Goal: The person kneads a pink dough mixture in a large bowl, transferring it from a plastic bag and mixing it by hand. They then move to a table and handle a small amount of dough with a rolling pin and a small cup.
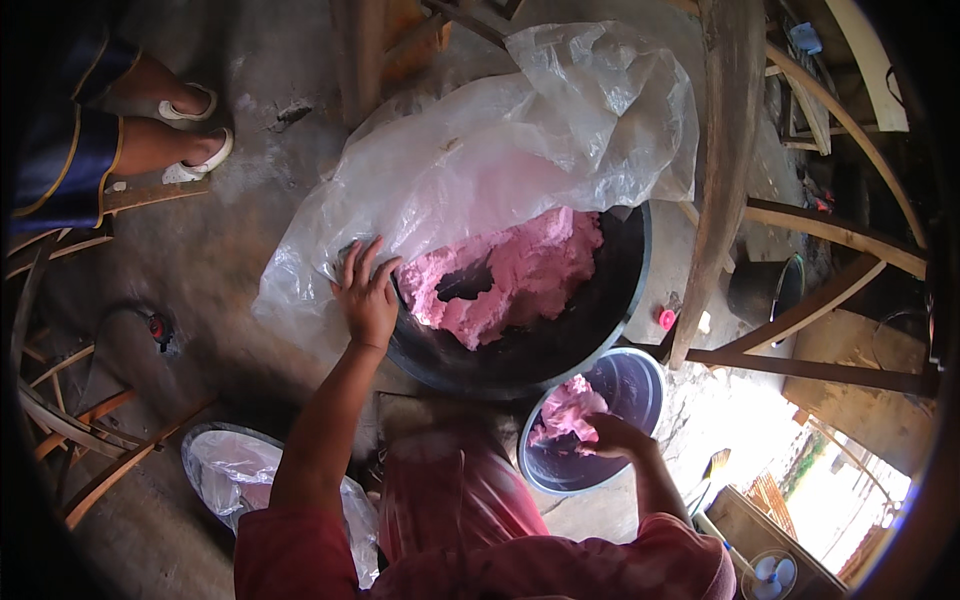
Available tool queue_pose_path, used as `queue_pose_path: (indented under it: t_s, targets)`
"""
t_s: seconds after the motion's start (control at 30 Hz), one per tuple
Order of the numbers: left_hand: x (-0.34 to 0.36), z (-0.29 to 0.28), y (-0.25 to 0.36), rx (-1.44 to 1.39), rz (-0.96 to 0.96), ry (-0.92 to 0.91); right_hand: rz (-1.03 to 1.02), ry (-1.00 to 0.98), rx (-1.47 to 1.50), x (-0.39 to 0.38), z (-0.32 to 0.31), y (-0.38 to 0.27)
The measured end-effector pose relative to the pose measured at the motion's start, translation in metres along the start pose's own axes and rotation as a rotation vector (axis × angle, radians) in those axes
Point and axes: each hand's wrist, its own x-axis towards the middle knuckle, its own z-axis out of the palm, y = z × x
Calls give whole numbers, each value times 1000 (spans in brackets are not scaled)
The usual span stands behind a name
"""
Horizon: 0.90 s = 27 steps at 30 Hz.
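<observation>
A wide black basin [625,270] holds a mass of pink dough-like stuff [545,270], with a dark gap in its middle. A clear plastic sheet [450,150] covers the basin's far and left parts. My left hand [368,300] lies on the sheet by the basin's left rim, fingers spread. To the near right stands a smaller grey-blue basin [645,395] with a pink lump [570,408] of the same stuff inside. My right hand [612,438] reaches into it, its fingers curled against the lump; their tips are partly hidden.
Beside my left forearm is another basin [195,455] covered with clear plastic. Wooden beams [725,180] rise at the right, near a black bucket [765,292]. Another person's feet [205,150] stand at the far left. A small pink round object [666,318] lies right of the basins.
</observation>
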Motion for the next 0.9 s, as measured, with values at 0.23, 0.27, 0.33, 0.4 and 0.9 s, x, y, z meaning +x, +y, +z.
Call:
queue_pose_path:
  t_s: [0.23,0.27,0.33,0.4,0.9]
  targets:
    - [0,-2,-2,-43,14,-13,-30,451,282,137,-160,13]
    - [1,-2,-2,-42,10,-16,106,403,288,156,-175,15]
    - [1,-3,-2,-30,5,-25,-40,387,514,183,-179,18]
    - [2,-3,-1,-36,-8,-34,-13,370,579,202,-177,21]
    - [8,-8,0,-138,-45,-71,-308,-254,1390,320,-121,22]
